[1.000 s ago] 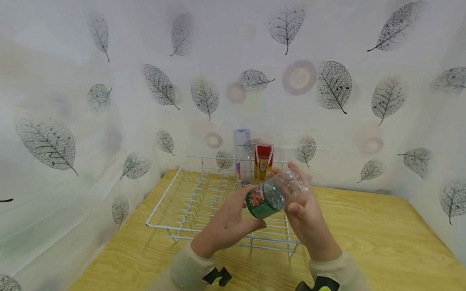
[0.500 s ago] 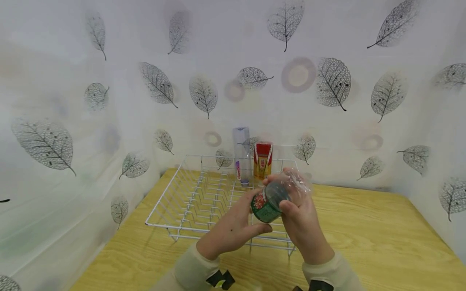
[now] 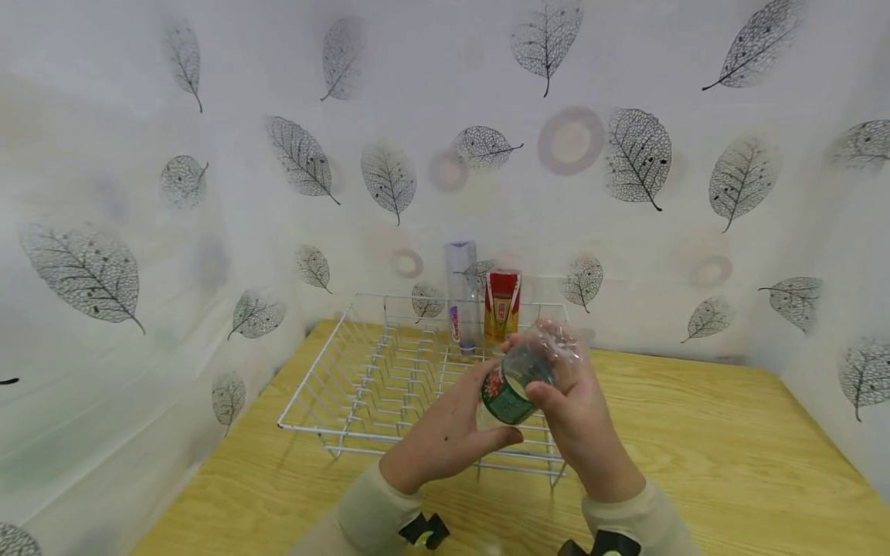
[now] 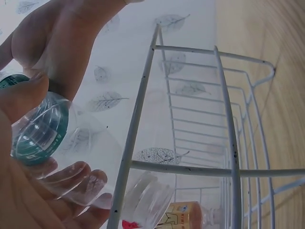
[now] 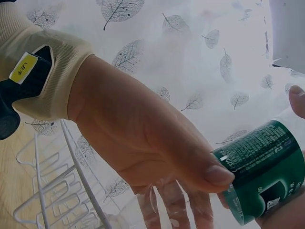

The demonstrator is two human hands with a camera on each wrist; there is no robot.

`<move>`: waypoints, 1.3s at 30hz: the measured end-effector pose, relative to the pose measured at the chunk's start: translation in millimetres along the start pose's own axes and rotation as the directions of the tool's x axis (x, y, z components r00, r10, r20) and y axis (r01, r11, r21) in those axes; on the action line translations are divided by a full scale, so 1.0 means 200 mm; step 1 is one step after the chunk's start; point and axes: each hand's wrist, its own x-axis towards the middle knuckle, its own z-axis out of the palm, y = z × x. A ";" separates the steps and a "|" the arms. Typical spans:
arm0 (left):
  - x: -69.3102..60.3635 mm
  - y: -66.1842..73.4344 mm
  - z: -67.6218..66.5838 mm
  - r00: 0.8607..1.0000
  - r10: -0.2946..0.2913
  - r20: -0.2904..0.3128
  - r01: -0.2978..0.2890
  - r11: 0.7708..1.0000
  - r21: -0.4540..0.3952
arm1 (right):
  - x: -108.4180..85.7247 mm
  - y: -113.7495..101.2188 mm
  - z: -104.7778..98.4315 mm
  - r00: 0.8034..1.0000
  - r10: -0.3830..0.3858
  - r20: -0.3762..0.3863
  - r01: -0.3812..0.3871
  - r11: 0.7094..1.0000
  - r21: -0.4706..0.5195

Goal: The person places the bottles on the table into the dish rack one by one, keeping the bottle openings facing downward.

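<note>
A clear plastic bottle (image 3: 509,398) with a green label and red flowers is tilted between both hands, above the front right of a white wire rack (image 3: 334,432). My left hand (image 3: 445,432) has its thumb and fingers around the labelled part. Round the clear part curl the fingers of my right hand (image 3: 580,421), with its thumb lying on the bottle near the label. The right wrist view shows the green label (image 5: 267,171) close up. In the left wrist view, clear plastic (image 4: 90,143) lies across several fingertips. Fingers hide much of the bottle.
At the rack's back stand a tall clear box (image 3: 462,286) with purple print and a red and yellow pack (image 3: 502,305). Under the rack is a wooden table (image 3: 695,440). A leaf-patterned white sheet (image 3: 445,93) hangs behind and at the sides.
The bottle has shifted slightly right and down in the head view. My right thumb has come down against it, and the left hand has moved a little right with it.
</note>
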 end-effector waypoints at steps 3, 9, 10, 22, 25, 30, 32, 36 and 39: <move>0.00 -0.01 0.00 1.000 0.002 0.009 -0.002 0.999 0.038 | 0.00 -0.01 -0.02 1.000 0.019 0.007 -0.018 0.994 -0.105; 0.00 -0.01 -0.02 0.999 -0.020 0.040 0.016 0.993 0.114 | 0.01 -0.04 -0.08 0.998 0.055 -0.010 -0.055 0.953 -0.297; 0.00 -0.01 -0.03 0.999 -0.031 0.044 0.026 0.992 0.124 | 0.01 -0.05 -0.08 0.998 0.058 -0.017 -0.061 0.953 -0.298; -0.06 -0.06 -0.16 0.984 -0.170 0.045 0.158 0.968 0.197 | 0.01 -0.09 -0.13 0.992 0.101 -0.081 -0.122 0.930 -0.346; -0.08 -0.08 -0.19 0.983 -0.179 0.034 0.168 0.964 0.206 | 0.01 -0.10 -0.13 0.989 0.112 -0.092 -0.138 0.921 -0.365; -0.11 -0.12 -0.24 0.988 -0.154 0.008 0.148 0.962 0.227 | 0.01 -0.12 -0.14 0.983 0.144 -0.115 -0.179 0.894 -0.411; -0.12 -0.13 -0.25 0.988 -0.157 -0.004 0.154 0.960 0.234 | 0.01 -0.12 -0.15 0.982 0.150 -0.111 -0.183 0.887 -0.424; -0.15 -0.16 -0.31 0.980 -0.199 -0.028 0.200 0.953 0.230 | 0.00 -0.13 -0.16 0.985 0.152 -0.079 -0.171 0.886 -0.431; -0.17 -0.18 -0.36 0.973 -0.228 -0.047 0.232 0.941 0.248 | 0.00 -0.13 -0.17 0.985 0.156 -0.069 -0.171 0.885 -0.434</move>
